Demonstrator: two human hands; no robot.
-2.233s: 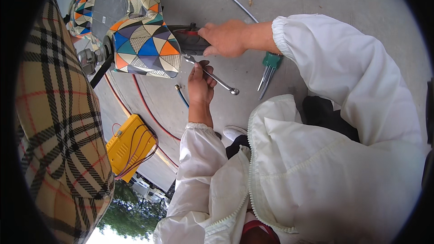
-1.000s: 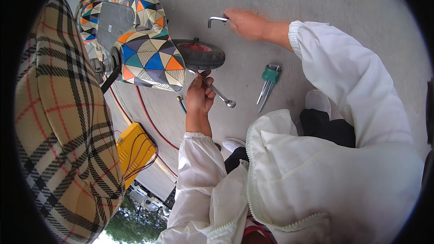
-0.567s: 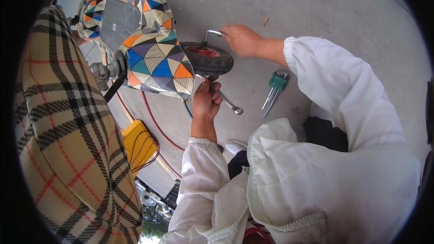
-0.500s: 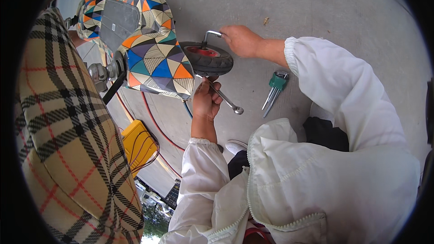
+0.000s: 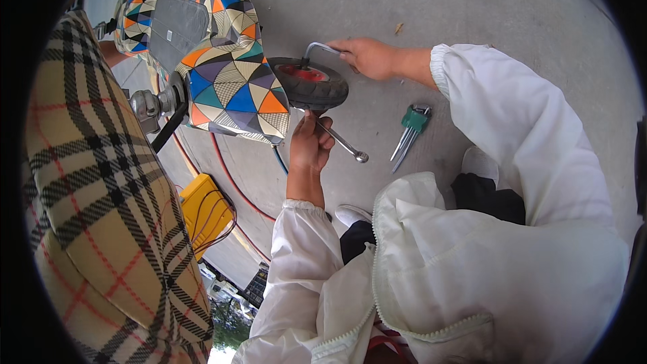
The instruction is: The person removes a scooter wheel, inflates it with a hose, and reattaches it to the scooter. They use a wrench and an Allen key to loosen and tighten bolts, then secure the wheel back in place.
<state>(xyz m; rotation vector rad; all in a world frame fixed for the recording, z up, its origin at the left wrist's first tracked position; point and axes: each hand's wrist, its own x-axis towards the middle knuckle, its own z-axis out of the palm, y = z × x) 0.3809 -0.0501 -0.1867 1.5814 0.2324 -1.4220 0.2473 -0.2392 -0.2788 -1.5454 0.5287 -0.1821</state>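
Observation:
My right hand (image 5: 369, 58) is closed round the long arm of an L-shaped hex key (image 5: 322, 46). The key's short arm stands down at the red hub (image 5: 306, 73) of a small black-tyred wheel (image 5: 322, 92). Below the wheel, my left hand (image 5: 311, 145) grips a combination wrench (image 5: 342, 141). Its ring end sticks out toward the lower right, while its other end is hidden under the wheel. The wheel belongs to a hoverboard (image 5: 231, 87) with a colourful triangle pattern, lying to the left.
A green holder with several hex keys (image 5: 414, 121) lies on the grey floor, right of the wheel. A yellow box with cables (image 5: 203, 212) and a red hose (image 5: 226, 173) are at lower left. Plaid clothing of another person (image 5: 114, 195) fills the left side.
My right hand has shifted slightly right, and the hex key's long arm has swung a little. The wrench's ring end has moved slightly up and right.

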